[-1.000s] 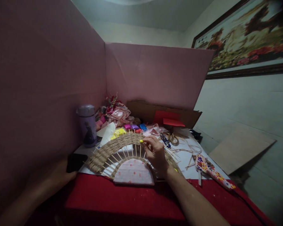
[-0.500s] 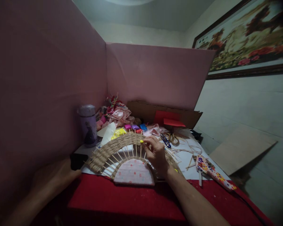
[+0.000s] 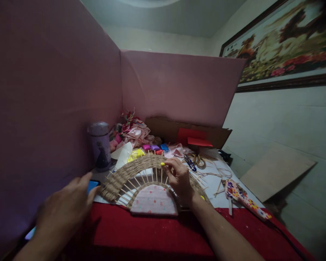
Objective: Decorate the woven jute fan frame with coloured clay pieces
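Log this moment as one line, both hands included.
left hand: at lit phone | right hand: pinching yellow piece at woven arch | flowered corded tool: lying at right, unheld

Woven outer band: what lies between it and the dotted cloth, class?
In the head view, thin sticks span the stretch between the woven outer band and the dotted cloth; the right hand hides part.

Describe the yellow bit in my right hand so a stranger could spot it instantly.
On the red table is a woven arch, with your right hand over it. Between that hand's thumb and finger is the yellow bit. Unlike the bigger yellow packet beyond the arch and the yellow spot toward its right end, it is held.
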The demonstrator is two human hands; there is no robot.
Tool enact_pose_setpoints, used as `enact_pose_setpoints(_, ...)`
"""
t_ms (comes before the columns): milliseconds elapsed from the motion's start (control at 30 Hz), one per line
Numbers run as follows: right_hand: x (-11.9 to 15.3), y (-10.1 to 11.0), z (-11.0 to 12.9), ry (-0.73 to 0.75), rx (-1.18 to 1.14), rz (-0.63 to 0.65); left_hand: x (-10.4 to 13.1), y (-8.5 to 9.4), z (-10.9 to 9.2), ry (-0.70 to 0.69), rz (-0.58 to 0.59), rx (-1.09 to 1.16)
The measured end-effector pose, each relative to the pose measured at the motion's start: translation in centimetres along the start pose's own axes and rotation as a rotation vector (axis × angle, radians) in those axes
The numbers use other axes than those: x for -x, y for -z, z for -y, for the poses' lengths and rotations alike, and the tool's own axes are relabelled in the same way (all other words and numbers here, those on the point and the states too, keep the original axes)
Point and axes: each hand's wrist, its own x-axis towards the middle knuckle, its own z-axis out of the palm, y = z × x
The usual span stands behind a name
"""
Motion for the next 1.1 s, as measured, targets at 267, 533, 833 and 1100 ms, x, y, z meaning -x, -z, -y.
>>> enact_pose_setpoints(267,0.1,-0.1,-0.3,0.037,0.016,-0.013,-1.4,-1.8,-12.0,-0.345,0.056,0.69)
enact_pose_setpoints(533,-0.3,0.1,-0.9,0.027,-0.024,-0.164,-5.5,-4.5,-17.5,-0.309,0.371,1.412)
enact_pose_setpoints(833,-0.6,0.4,-1.0,-0.09,-0.11,-0.098,-6.5,-4.6,-16.2,-0.367,0.547,1.458)
enact_pose_setpoints(1100,-0.6,0.2,-0.8,-0.062,-0.158,-0.078,-6.2,-6.0,-16.1,-0.382,0.578,1.547)
